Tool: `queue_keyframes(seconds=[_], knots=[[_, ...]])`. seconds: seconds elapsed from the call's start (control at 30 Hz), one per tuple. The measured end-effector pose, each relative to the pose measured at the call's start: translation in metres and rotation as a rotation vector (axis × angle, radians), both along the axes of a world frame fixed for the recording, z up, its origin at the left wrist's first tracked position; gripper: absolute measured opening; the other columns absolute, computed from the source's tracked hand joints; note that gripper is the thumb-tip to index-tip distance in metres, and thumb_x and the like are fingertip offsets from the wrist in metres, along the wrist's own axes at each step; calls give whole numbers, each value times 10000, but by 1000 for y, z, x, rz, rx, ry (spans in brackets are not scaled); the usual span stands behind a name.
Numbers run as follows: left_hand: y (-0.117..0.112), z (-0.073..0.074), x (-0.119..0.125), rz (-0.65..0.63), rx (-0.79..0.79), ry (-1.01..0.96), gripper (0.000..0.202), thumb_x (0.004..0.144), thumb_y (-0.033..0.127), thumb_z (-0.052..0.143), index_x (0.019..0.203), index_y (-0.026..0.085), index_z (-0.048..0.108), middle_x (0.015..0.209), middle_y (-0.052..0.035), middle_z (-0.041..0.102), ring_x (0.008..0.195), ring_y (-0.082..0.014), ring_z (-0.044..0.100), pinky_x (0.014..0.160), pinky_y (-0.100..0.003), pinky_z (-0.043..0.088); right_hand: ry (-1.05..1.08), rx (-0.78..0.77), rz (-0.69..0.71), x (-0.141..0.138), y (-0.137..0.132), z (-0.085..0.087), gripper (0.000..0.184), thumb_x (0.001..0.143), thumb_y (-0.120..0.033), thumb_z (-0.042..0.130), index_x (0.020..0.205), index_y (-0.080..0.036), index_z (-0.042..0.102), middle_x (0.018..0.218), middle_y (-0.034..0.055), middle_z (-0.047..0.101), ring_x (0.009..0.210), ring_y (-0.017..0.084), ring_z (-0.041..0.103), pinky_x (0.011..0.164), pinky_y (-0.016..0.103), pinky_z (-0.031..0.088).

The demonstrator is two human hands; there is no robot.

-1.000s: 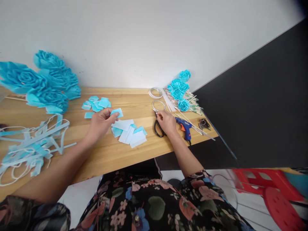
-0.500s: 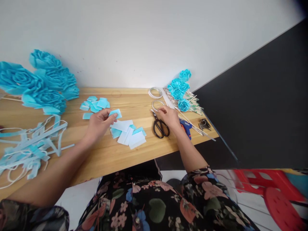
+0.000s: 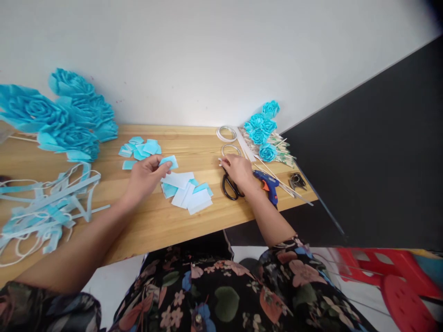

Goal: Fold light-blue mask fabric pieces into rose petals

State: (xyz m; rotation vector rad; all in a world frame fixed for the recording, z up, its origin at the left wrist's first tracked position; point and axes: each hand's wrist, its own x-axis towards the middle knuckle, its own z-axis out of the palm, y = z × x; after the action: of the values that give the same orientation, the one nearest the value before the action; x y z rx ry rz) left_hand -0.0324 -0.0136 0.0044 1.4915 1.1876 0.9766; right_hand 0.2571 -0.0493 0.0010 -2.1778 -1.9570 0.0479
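Note:
My left hand pinches a small light-blue piece of paper between thumb and fingers. It hovers between a pile of small blue pieces and a heap of larger white and blue pieces. My right hand is over the black-handled scissors, covering much of their blades. Its fingertips are pressed together near a tiny whitish bit by the blade tips; what they hold, if anything, cannot be made out. Just behind it lies a thin roll of tape.
Big blue paper flowers and a tangle of blue strips and white cords occupy the left. At right are a blue glue gun, smaller blue flowers, thin sticks, another tape roll and a dark metal item.
My right hand has shifted slightly down over the scissors, covering more of them and uncovering the glue gun. My left hand keeps the paper piece almost still. The whole view has shifted slightly.

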Motion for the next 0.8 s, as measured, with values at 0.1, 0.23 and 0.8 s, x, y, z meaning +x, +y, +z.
queue_keyframes(seconds=[0.1,0.23,0.8], knots=[[0,1,1,3,-5,-12,258,755,440,669,686,196,621,628,1,622,552,-117,503,547,-242,392,-63,4,-22,-3,0,0,216,960,-263,504,920,-194,704,973,114,741,856,231,661,661,300,369],[0,1,1,5,-5,-19,260,747,436,671,671,194,613,613,0,612,542,-113,491,531,-237,381,-44,32,-37,-1,0,-6,214,948,-251,496,897,-203,699,926,94,739,839,221,653,644,297,357],[-4,12,2,-111,-114,-50,263,740,392,710,625,179,609,578,1,617,495,-93,489,503,-224,422,436,161,-167,15,4,-29,168,881,-281,532,906,-186,669,877,63,753,806,191,685,749,297,478]])
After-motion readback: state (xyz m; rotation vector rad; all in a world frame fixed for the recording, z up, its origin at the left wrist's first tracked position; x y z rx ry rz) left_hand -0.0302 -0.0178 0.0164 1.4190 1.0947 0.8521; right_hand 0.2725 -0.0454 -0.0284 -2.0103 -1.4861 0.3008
